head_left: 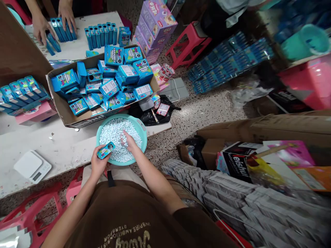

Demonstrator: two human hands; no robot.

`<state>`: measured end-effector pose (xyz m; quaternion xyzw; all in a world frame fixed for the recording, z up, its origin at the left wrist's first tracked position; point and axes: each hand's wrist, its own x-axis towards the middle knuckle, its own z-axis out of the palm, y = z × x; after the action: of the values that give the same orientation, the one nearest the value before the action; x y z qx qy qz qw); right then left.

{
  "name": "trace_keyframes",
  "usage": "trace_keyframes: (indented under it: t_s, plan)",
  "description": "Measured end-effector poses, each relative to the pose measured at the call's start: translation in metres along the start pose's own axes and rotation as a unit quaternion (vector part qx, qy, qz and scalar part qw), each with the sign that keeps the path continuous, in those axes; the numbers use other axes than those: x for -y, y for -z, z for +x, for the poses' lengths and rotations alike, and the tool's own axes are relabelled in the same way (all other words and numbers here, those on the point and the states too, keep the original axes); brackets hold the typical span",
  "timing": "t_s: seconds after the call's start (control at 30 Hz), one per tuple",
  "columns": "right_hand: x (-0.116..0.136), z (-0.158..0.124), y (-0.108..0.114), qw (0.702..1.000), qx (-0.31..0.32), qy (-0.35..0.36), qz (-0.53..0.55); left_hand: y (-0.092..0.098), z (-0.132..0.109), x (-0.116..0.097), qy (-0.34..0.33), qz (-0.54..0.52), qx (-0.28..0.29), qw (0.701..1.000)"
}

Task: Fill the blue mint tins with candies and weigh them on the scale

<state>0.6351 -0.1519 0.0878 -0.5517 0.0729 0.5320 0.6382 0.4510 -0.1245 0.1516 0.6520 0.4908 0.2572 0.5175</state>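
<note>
A small blue candy box (106,150) is held in the left hand (98,164), closed around it in a narrow grip just above the near rim of a teal plastic basin (121,119). The right hand (130,142) is sunk among pale blue oval candies (113,134) that fill the basin; whether anything is gripped by it cannot be told, as its fingertips are buried. The basin is placed at the right edge of a white tabletop (57,148), just beside the near wall of a cardboard carton (82,120) that is heaped with blue candy boxes (120,74). A white kitchen scale (32,166) is set near the tabletop's front edge, left of the basin. Across the carton, at the far table edge, upright blue boxes (99,36) are lined up beside a co-worker's hands (53,20). Lilac cartons (156,31) are stacked on the speckled terrazzo floor (196,117), near a red plastic stool (188,43) and a black plastic bag (155,115). Stacks of flat grey packets (227,189) are piled at the lower right, and the view of the nearest floor is blocked by the person's brown T-shirt (124,217).
</note>
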Motion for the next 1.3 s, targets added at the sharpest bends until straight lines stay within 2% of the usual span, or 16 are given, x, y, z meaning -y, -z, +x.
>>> trace_keyframes:
  t_s: [0.07,0.13,0.27,0.4,0.53,0.7,0.87,1.07,1.3]
  plan:
    - [0.017,-0.012,-0.005,0.995,0.058,-0.051,0.059,0.000,0.001,0.001,-0.024,0.025,0.008,0.999]
    - [0.033,-0.026,-0.011,0.986,0.090,-0.057,0.126,-0.002,0.003,0.000,-0.057,0.054,0.021,0.997]
    - [0.052,-0.055,-0.027,0.975,0.089,-0.015,0.201,-0.009,0.006,-0.004,-0.127,0.091,0.068,0.985]
    - [0.051,-0.072,-0.039,0.978,0.043,0.033,0.200,-0.013,0.010,-0.012,-0.163,0.118,0.105,0.974]
    - [0.048,-0.081,-0.045,0.977,0.004,0.105,0.186,-0.017,0.013,-0.016,-0.169,0.127,0.129,0.969]
    - [0.053,-0.084,-0.050,0.976,-0.046,0.163,0.136,-0.024,0.017,-0.017,-0.147,0.083,0.119,0.978]
    - [0.057,-0.083,-0.052,0.974,-0.058,0.175,0.132,-0.027,0.021,-0.022,-0.149,0.086,0.109,0.979]
    - [0.052,-0.084,-0.054,0.969,-0.072,0.182,0.148,-0.024,0.026,-0.026,-0.177,0.098,0.132,0.970]
    - [0.052,-0.083,-0.056,0.962,-0.078,0.168,0.202,-0.027,0.026,-0.021,-0.151,0.074,0.134,0.977]
